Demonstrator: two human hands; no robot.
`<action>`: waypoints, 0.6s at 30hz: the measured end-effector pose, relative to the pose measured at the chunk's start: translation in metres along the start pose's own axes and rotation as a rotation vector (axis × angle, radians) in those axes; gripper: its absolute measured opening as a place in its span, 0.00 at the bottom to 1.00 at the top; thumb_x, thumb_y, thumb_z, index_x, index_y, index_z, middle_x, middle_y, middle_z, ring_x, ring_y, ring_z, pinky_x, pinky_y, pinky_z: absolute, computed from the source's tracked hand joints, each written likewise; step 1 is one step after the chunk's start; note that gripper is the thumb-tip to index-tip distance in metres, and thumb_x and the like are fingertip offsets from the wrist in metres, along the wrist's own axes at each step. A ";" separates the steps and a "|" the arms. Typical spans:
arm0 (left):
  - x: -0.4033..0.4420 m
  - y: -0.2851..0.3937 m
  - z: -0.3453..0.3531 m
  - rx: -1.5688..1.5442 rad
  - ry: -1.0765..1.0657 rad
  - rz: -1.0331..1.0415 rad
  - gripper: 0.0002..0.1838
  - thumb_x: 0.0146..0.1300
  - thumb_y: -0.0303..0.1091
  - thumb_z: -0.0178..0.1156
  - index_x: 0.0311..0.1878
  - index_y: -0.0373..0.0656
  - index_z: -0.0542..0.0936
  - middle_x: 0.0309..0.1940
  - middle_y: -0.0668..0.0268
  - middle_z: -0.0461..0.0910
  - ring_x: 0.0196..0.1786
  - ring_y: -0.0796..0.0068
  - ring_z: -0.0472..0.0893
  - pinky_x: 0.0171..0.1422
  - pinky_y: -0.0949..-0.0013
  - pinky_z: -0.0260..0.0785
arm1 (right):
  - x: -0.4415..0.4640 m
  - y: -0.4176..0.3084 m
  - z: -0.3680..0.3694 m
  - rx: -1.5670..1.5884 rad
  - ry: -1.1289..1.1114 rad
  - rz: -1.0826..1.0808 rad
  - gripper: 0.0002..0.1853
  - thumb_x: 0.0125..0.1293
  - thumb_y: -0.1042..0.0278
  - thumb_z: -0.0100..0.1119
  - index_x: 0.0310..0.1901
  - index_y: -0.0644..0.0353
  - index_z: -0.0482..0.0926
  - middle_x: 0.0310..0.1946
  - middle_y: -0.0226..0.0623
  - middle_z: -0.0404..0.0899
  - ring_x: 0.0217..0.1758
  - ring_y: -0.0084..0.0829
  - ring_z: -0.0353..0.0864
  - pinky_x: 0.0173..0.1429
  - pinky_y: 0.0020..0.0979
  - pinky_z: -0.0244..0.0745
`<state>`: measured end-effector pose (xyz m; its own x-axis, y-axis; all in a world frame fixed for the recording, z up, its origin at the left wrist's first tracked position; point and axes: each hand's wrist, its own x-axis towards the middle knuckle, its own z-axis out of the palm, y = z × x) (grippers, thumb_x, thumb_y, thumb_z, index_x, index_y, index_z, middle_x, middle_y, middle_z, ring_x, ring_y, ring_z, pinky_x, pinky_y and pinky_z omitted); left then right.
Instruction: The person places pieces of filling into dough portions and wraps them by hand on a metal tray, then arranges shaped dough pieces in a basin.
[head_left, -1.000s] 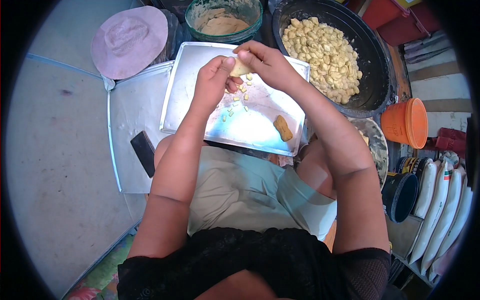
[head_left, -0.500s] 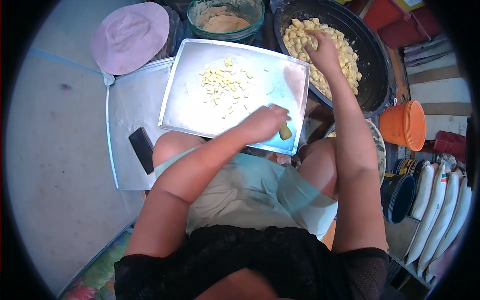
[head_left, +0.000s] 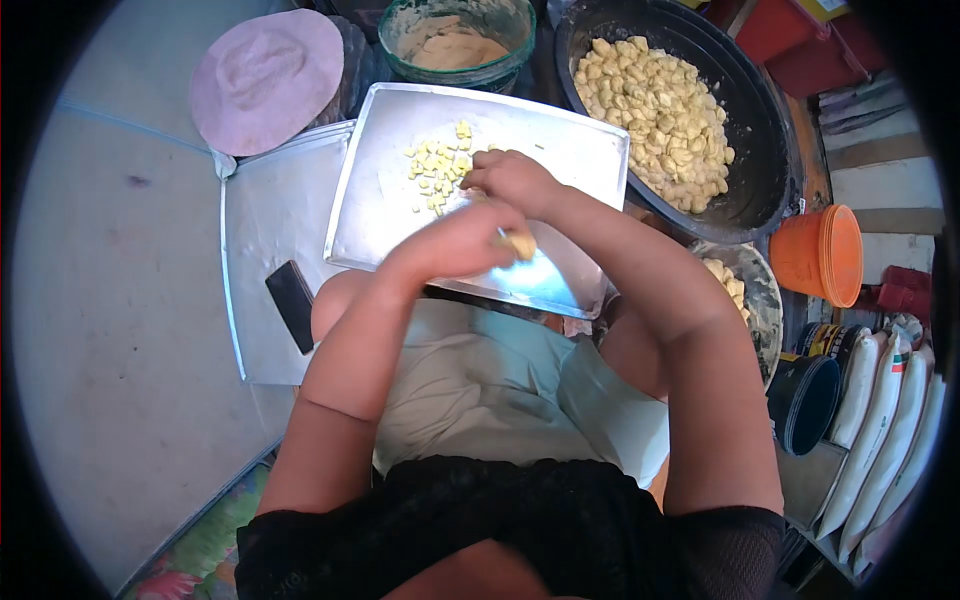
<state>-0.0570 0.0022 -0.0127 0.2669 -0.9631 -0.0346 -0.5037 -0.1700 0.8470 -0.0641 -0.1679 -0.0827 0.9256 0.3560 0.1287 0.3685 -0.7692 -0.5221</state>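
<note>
My left hand (head_left: 465, 240), slightly blurred, is closed round a tan, lumpy piece (head_left: 520, 245) low over the metal tray (head_left: 585, 160). Just above it in view, my right hand (head_left: 515, 182) has its fingers bent and pressed together at the edge of the small yellow cubes (head_left: 435, 165). Whatever the right fingers hold, if anything, is hidden. The cubes lie scattered on the left half of the tray. A large black tub (head_left: 765, 130) at the upper right holds many pale yellow floured lumps (head_left: 665, 120).
Behind the tray stands a green-rimmed bowl (head_left: 510, 70) of light brown powder. A pink hat (head_left: 265, 80) and a dark phone (head_left: 290, 305) lie to the left. On the right are an orange bucket (head_left: 835, 255), a dark bucket (head_left: 805, 405) and a bowl of lumps (head_left: 765, 300).
My right hand has left the black tub and come over the tray. My left hand has moved left with the tan piece, which lay at the tray's right side before.
</note>
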 end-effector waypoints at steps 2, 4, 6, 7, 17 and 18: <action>-0.003 0.002 -0.027 -0.232 0.364 -0.073 0.17 0.56 0.30 0.60 0.50 0.41 0.76 0.39 0.61 0.78 0.40 0.66 0.79 0.46 0.67 0.71 | 0.000 0.006 0.014 0.074 0.037 -0.035 0.12 0.54 0.72 0.58 0.41 0.48 0.82 0.40 0.35 0.76 0.51 0.36 0.77 0.56 0.37 0.70; -0.001 0.001 -0.058 -0.601 0.666 -0.156 0.16 0.61 0.30 0.60 0.52 0.41 0.75 0.40 0.64 0.79 0.38 0.74 0.78 0.43 0.73 0.72 | 0.003 -0.009 0.005 -0.111 -0.076 -0.024 0.12 0.54 0.71 0.58 0.41 0.48 0.82 0.40 0.35 0.76 0.53 0.34 0.76 0.57 0.36 0.68; -0.004 -0.005 -0.074 -0.837 0.842 -0.141 0.15 0.63 0.30 0.59 0.53 0.40 0.74 0.41 0.65 0.78 0.38 0.77 0.78 0.40 0.75 0.73 | 0.006 -0.015 0.000 -0.275 -0.209 0.014 0.11 0.53 0.70 0.60 0.39 0.49 0.83 0.38 0.33 0.75 0.55 0.31 0.74 0.58 0.34 0.66; -0.007 -0.007 -0.078 -0.934 0.888 -0.149 0.15 0.64 0.30 0.59 0.53 0.40 0.74 0.41 0.65 0.78 0.38 0.78 0.78 0.39 0.75 0.73 | 0.006 -0.013 -0.001 -0.264 -0.223 0.005 0.10 0.53 0.69 0.60 0.39 0.50 0.82 0.38 0.34 0.75 0.53 0.33 0.74 0.57 0.35 0.67; -0.003 -0.002 -0.069 -1.017 0.819 -0.078 0.18 0.63 0.25 0.58 0.57 0.38 0.75 0.48 0.63 0.79 0.43 0.76 0.78 0.42 0.76 0.74 | 0.020 -0.022 -0.067 1.013 0.483 0.171 0.07 0.60 0.75 0.64 0.38 0.62 0.77 0.31 0.27 0.77 0.34 0.15 0.74 0.41 0.20 0.72; -0.001 0.001 -0.066 -0.999 0.808 -0.080 0.18 0.63 0.25 0.58 0.58 0.38 0.75 0.48 0.63 0.79 0.44 0.76 0.78 0.43 0.76 0.73 | 0.018 -0.034 -0.081 1.003 0.559 0.185 0.09 0.61 0.74 0.64 0.41 0.63 0.76 0.32 0.27 0.78 0.36 0.16 0.75 0.43 0.21 0.72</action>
<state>-0.0032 0.0169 0.0233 0.8636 -0.4991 -0.0712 0.2736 0.3454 0.8977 -0.0529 -0.1787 0.0058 0.9594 -0.1943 0.2044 0.2213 0.0690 -0.9728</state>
